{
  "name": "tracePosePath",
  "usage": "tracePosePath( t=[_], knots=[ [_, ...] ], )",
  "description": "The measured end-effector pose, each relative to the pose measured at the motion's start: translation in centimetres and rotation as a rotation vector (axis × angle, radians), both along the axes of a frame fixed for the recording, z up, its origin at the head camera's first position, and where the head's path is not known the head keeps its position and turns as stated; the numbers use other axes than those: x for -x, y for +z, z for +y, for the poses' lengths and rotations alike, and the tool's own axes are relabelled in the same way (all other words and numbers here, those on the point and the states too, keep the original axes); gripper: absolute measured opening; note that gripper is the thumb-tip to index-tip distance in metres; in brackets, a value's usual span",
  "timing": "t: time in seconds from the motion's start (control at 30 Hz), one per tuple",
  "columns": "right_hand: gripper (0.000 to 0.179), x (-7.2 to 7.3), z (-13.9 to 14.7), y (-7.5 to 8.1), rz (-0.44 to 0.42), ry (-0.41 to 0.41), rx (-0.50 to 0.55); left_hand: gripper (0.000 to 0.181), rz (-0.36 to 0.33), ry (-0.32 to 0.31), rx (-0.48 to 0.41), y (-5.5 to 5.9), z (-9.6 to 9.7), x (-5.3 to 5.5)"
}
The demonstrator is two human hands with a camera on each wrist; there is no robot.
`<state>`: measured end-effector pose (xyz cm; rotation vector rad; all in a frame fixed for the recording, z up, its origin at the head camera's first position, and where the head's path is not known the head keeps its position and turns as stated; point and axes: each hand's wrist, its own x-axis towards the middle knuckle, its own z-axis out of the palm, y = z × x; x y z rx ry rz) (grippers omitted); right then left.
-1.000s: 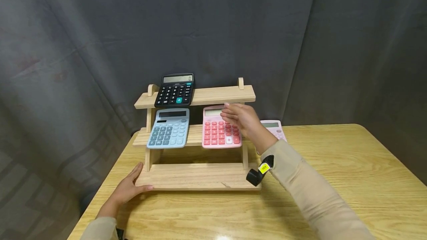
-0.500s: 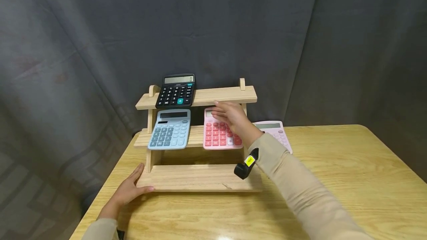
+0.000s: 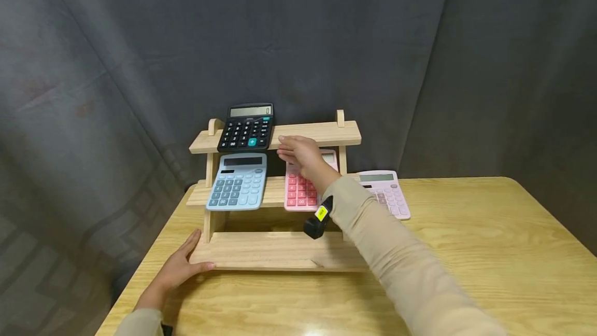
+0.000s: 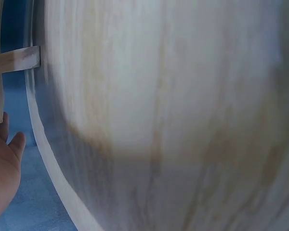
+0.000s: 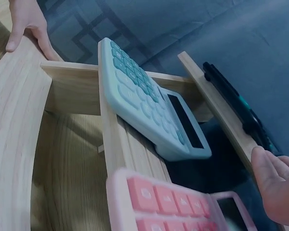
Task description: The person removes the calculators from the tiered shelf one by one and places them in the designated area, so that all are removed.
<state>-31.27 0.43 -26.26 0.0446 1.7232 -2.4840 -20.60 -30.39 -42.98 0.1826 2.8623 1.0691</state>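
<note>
My left hand (image 3: 178, 266) rests at the left front corner of a three-tier wooden display rack (image 3: 275, 250), thumb at the front edge and fingers along the side. With fingers extended, my right hand (image 3: 305, 157) reaches over a pink calculator (image 3: 298, 191) towards the top tier. Its fingertips are close to the right side of a black calculator (image 3: 244, 131); in the right wrist view, whether they touch that calculator (image 5: 241, 108) is unclear. A light blue calculator (image 3: 237, 183) leans on the middle tier, left of the pink one, which the right hand partly covers.
A pale pink calculator (image 3: 387, 196) lies at the right of the rack on the wooden table (image 3: 475, 237), partly behind the right sleeve. Grey curtain (image 3: 303, 40) hangs close behind the rack. Rounded wooden stops (image 3: 340, 118) stand on the top tier's ends.
My right hand has moved left across the pink calculator, towards the black one. More of the pale pink calculator shows now. The left hand stays at the rack's corner.
</note>
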Motion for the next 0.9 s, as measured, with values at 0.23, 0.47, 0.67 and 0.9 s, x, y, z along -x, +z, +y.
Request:
tracePosePath(
  t=[0.23, 0.47, 0.67, 0.9],
  knots=[
    [0.032, 1.3, -2.3, -1.1, 0.017, -0.04, 0.032, 0.098, 0.023, -0.007, -0.019, -0.2, -0.1, 0.0],
    [0.037, 1.3, -3.3, -1.0, 0.005, -0.03, 0.0, 0.099, 0.021, 0.01, -0.032, -0.6, 0.2, 0.0],
    [0.038, 1.5, -3.8, -0.7, -0.017, -0.095, -0.065, 0.1, 0.012, 0.011, -0.043, -0.5, 0.2, 0.1],
    [0.041, 1.6, -4.6, -0.7, -0.029, -0.133, -0.014, 0.098, 0.034, -0.002, -0.025, -0.3, -0.1, 0.0]
  ],
)
